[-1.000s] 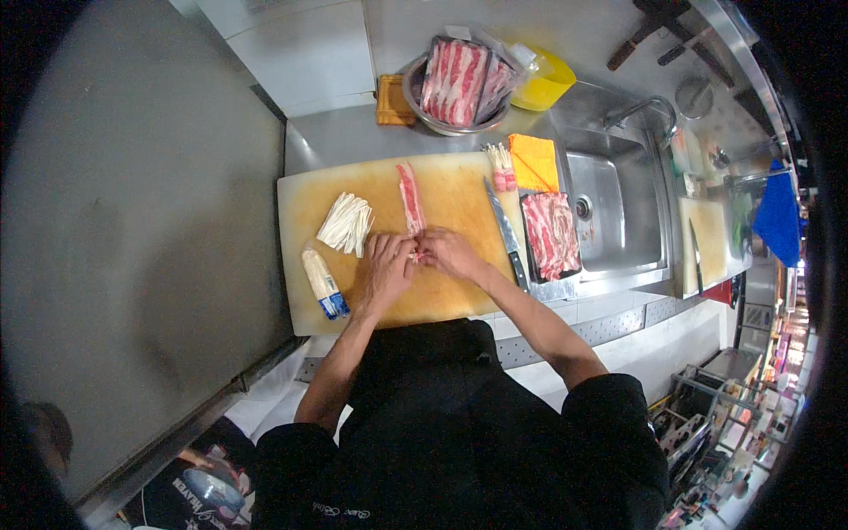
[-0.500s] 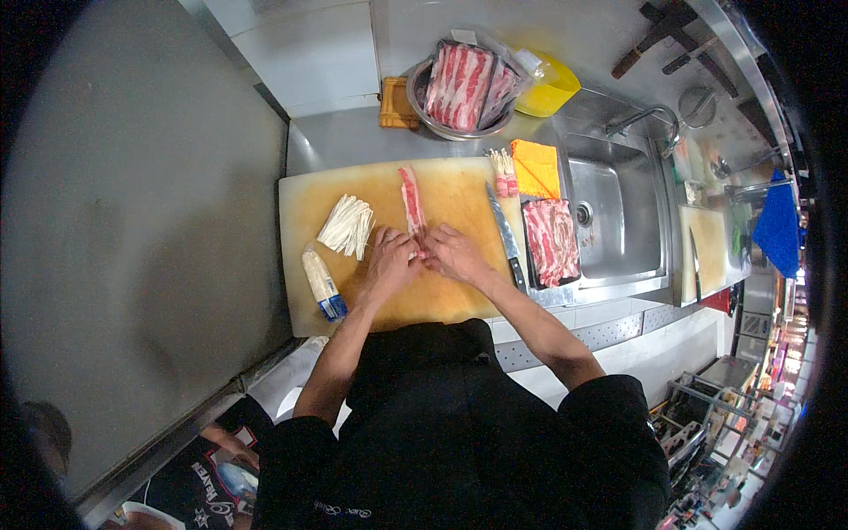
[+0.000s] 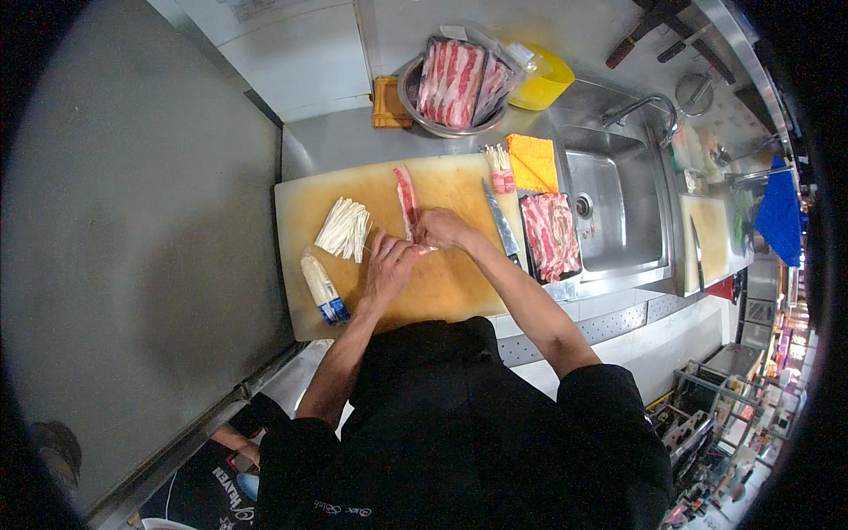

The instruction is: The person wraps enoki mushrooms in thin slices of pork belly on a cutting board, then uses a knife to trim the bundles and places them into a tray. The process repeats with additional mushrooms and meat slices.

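The left hand (image 3: 389, 268) touches the near end of a striped meat strip (image 3: 405, 190); the right hand (image 3: 443, 228) curls over it just beyond. Whether either hand's fingers pinch it cannot be told. Under them lies a cutting board (image 3: 459, 291). Left of the fingers, white mushrooms (image 3: 344, 228); right, a knife (image 3: 501, 220); far beyond, a metal bowl (image 3: 449, 132).
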`<state>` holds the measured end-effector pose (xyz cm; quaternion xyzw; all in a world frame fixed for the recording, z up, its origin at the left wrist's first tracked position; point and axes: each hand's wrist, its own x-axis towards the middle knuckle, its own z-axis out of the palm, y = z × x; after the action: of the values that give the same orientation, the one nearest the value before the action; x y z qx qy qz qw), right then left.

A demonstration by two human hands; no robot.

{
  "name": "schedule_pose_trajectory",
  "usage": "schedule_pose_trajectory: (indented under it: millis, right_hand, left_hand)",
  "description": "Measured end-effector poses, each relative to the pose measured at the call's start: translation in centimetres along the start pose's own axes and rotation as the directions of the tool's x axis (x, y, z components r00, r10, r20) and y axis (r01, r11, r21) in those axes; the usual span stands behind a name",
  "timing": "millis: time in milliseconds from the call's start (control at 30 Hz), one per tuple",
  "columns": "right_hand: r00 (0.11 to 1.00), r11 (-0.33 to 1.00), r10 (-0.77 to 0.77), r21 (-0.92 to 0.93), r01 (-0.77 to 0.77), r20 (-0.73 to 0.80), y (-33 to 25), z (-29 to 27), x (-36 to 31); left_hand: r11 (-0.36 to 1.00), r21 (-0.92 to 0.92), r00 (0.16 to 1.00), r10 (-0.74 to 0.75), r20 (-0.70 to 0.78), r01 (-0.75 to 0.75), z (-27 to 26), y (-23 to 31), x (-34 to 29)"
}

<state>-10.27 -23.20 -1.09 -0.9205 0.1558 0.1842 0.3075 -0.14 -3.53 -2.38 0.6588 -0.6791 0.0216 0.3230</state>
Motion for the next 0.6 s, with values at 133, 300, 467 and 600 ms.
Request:
schedule_pose_trajectory:
  millis: [133, 300, 467, 600]
  right_hand:
    - [0.914, 0.981, -0.142, 0.072, 0.182, -0.381, -0.2, 1.1, -2.7]
    - [0.838, 0.966, -0.211, -0.241, 0.099, -0.503, -3.6, 2.8, -6.2]
    - [0.838, 0.97, -0.232, -0.18, 0.162, -0.494, -1.8, 2.7, -4.2]
    - [0.965, 0.993, -0.101, -0.088, 0.082, -0.241, -0.5, 1.5, -1.1]
  left_hand:
    - [0.991, -0.058, 0.984, -0.11, 0.143, 0.119, -0.6, -0.6, 1.4]
    - [0.954, -0.024, 0.869, -0.262, 0.42, 0.3, -1.7, -1.6, 4.0]
    - [0.878, -0.2, 0.867, -0.348, 0.356, 0.435, -1.9, -2.2, 4.5]
    - [0.925, -0.095, 0.918, -0.345, 0.194, 0.367, -2.5, -0.4, 1.6]
